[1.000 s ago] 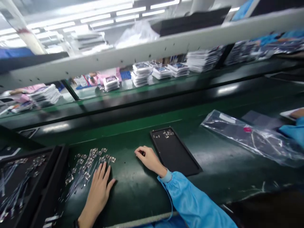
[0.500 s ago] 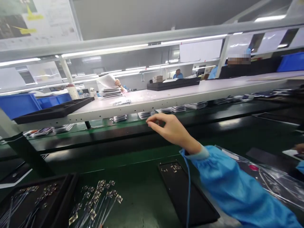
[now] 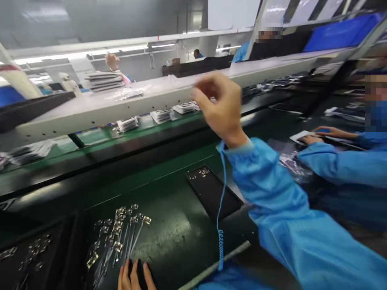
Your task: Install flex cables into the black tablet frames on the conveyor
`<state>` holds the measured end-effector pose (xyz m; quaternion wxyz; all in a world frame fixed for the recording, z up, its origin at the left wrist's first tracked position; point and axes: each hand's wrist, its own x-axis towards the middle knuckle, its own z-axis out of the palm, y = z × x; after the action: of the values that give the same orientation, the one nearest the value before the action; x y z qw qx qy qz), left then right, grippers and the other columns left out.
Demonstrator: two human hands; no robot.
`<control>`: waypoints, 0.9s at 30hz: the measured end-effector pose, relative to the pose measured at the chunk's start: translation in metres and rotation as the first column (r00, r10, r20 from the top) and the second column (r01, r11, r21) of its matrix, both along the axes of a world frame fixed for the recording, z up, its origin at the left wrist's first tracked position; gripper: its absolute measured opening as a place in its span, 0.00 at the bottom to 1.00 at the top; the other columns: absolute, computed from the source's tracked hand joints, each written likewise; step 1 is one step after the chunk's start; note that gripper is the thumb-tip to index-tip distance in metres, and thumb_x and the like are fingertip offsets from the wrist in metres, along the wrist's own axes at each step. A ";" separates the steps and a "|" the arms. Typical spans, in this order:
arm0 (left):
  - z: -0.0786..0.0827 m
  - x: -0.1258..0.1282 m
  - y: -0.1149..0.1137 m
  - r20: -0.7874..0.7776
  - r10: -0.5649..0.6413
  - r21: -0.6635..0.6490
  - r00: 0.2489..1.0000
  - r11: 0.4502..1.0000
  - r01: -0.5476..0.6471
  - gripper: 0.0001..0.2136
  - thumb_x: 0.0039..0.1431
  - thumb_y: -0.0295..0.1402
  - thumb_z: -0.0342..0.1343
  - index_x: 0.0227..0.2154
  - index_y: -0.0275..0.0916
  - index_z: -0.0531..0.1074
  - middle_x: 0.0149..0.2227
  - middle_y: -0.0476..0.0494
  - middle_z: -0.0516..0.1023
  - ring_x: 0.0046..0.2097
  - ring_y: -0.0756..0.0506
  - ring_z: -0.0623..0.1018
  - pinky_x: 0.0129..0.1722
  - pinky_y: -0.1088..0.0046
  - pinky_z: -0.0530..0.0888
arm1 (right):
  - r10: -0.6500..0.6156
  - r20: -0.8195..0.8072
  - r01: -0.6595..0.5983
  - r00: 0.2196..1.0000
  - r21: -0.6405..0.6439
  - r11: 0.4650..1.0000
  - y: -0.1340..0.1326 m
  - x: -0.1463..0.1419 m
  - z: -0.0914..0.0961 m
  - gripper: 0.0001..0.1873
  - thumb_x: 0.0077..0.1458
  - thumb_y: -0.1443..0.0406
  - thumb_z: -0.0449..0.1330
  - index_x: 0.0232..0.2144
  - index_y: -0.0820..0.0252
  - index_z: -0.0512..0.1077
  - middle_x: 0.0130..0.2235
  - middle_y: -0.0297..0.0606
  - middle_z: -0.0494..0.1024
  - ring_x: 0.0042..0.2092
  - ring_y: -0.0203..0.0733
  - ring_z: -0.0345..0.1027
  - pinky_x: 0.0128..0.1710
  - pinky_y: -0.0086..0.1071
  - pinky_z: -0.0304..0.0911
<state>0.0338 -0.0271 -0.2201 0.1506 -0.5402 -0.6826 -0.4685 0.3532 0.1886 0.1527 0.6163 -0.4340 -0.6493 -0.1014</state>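
My right hand (image 3: 222, 108) is raised over the bench, level with the shelf edge. Its fingers are curled towards the thumb, slightly blurred, and anything between them is too small to make out. From its blue sleeve cuff a coiled blue cord (image 3: 221, 241) hangs down. At the bottom edge, my left hand (image 3: 135, 277) shows only its fingers, spread apart on the bench beside small metal-ended parts with thin grey strips (image 3: 117, 227). Below my right hand lies a flat black tray (image 3: 213, 195) with several small metallic pieces at its far end.
A dark foam tray (image 3: 65, 245) with more strip parts sits at the lower left. A white shelf (image 3: 157, 98) crosses ahead, with paper-like stacks (image 3: 161, 116) underneath. On the right, a co-worker's hands (image 3: 320, 135) handle a white flat item.
The view has swung right and down. My right hand is higher in the picture, its wrist bent more upright. The fingers of my left hand have come into view at the bottom.
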 end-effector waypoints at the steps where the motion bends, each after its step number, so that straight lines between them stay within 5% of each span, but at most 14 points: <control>1: 0.000 0.000 -0.001 -0.017 -0.018 -0.003 1.000 1.000 0.018 0.06 0.58 0.36 0.56 0.34 0.40 0.74 0.44 0.32 0.77 0.53 0.29 0.75 0.49 0.45 0.72 | -0.069 -0.056 0.062 0.996 -0.112 0.992 -0.019 0.015 -0.032 0.10 0.61 0.60 0.57 0.40 0.59 0.73 0.36 0.39 0.79 0.38 0.42 0.72 0.40 0.36 0.66; 2: 0.001 0.000 -0.002 -0.029 -0.034 -0.003 0.999 0.999 0.033 0.06 0.58 0.35 0.56 0.34 0.40 0.74 0.44 0.33 0.78 0.53 0.30 0.75 0.50 0.46 0.72 | -0.151 -0.076 0.123 0.986 -0.294 0.948 -0.035 0.029 -0.065 0.09 0.60 0.61 0.58 0.37 0.60 0.74 0.32 0.38 0.78 0.34 0.41 0.72 0.37 0.34 0.66; 3: 0.001 0.001 -0.003 -0.034 -0.048 -0.007 0.998 0.999 0.047 0.05 0.58 0.35 0.56 0.35 0.40 0.74 0.45 0.33 0.78 0.53 0.30 0.75 0.51 0.46 0.72 | -0.244 -0.054 0.176 0.968 -0.544 0.821 -0.045 0.041 -0.099 0.08 0.58 0.63 0.58 0.33 0.61 0.75 0.28 0.37 0.78 0.32 0.40 0.72 0.34 0.32 0.65; 4: 0.001 0.002 -0.004 -0.035 -0.062 -0.019 0.997 0.998 0.062 0.05 0.58 0.34 0.57 0.35 0.41 0.74 0.45 0.34 0.77 0.54 0.31 0.74 0.51 0.47 0.72 | -0.329 0.002 0.209 0.944 -0.775 0.596 -0.051 0.050 -0.131 0.07 0.57 0.65 0.58 0.30 0.61 0.76 0.26 0.36 0.78 0.32 0.40 0.73 0.34 0.30 0.65; 5: 0.001 0.003 -0.005 -0.032 -0.075 -0.034 0.997 0.997 0.074 0.05 0.58 0.33 0.56 0.36 0.41 0.74 0.46 0.34 0.77 0.55 0.31 0.74 0.52 0.48 0.71 | -0.365 0.036 0.222 0.930 -0.848 0.481 -0.051 0.057 -0.159 0.07 0.54 0.68 0.59 0.27 0.62 0.76 0.24 0.37 0.77 0.31 0.41 0.73 0.33 0.30 0.65; 8: 0.002 0.005 -0.007 -0.035 -0.104 -0.056 0.994 0.993 0.102 0.05 0.58 0.32 0.56 0.37 0.41 0.74 0.48 0.35 0.77 0.56 0.32 0.73 0.54 0.48 0.70 | -0.441 0.100 0.256 0.892 -0.916 0.309 -0.032 0.064 -0.216 0.08 0.50 0.70 0.62 0.21 0.62 0.76 0.20 0.38 0.76 0.32 0.45 0.75 0.35 0.32 0.66; 11: 0.004 0.004 -0.006 -0.068 -0.117 -0.040 0.991 0.993 0.114 0.06 0.59 0.31 0.56 0.38 0.40 0.74 0.48 0.34 0.77 0.55 0.32 0.74 0.53 0.48 0.71 | -0.522 0.144 0.299 0.841 -0.927 0.226 -0.006 0.060 -0.234 0.04 0.51 0.68 0.64 0.25 0.62 0.78 0.28 0.43 0.80 0.40 0.50 0.77 0.42 0.38 0.67; 15: 0.013 0.002 -0.007 -0.122 -0.076 -0.025 0.990 0.997 0.073 0.06 0.58 0.30 0.57 0.39 0.40 0.74 0.48 0.34 0.76 0.54 0.33 0.74 0.52 0.50 0.71 | -0.582 0.157 0.323 0.798 -0.926 0.193 0.011 0.054 -0.235 0.03 0.48 0.67 0.66 0.26 0.62 0.78 0.38 0.50 0.82 0.47 0.53 0.75 0.47 0.41 0.67; 19: 0.031 0.005 -0.020 -0.064 -0.100 -0.158 0.993 0.983 0.089 0.07 0.61 0.32 0.54 0.40 0.39 0.74 0.49 0.33 0.75 0.55 0.34 0.72 0.54 0.51 0.69 | -0.569 0.099 0.272 0.816 -0.935 0.227 0.007 0.047 -0.234 0.09 0.46 0.70 0.64 0.17 0.60 0.73 0.34 0.53 0.81 0.45 0.58 0.76 0.44 0.42 0.67; 23: 0.057 0.004 -0.020 0.066 -0.107 -0.245 0.992 0.962 0.120 0.08 0.64 0.32 0.50 0.41 0.39 0.73 0.49 0.35 0.74 0.54 0.37 0.71 0.53 0.55 0.70 | -0.528 -0.034 0.183 0.849 -0.917 0.354 0.000 0.046 -0.232 0.10 0.46 0.70 0.61 0.17 0.58 0.68 0.29 0.48 0.80 0.42 0.56 0.75 0.42 0.42 0.66; 27: 0.088 -0.020 0.007 0.071 -0.019 -0.334 0.997 0.941 0.042 0.08 0.64 0.31 0.51 0.41 0.38 0.73 0.48 0.36 0.75 0.52 0.38 0.72 0.53 0.56 0.69 | -0.395 -0.280 -0.044 0.875 -0.858 0.511 -0.010 0.037 -0.231 0.02 0.44 0.68 0.62 0.23 0.60 0.70 0.26 0.42 0.78 0.33 0.44 0.74 0.32 0.33 0.65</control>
<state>0.0136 -0.0205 -0.1317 0.0263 -0.5525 -0.7487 -0.3655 0.3901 0.1786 -0.0788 0.4443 -0.7529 -0.4084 0.2625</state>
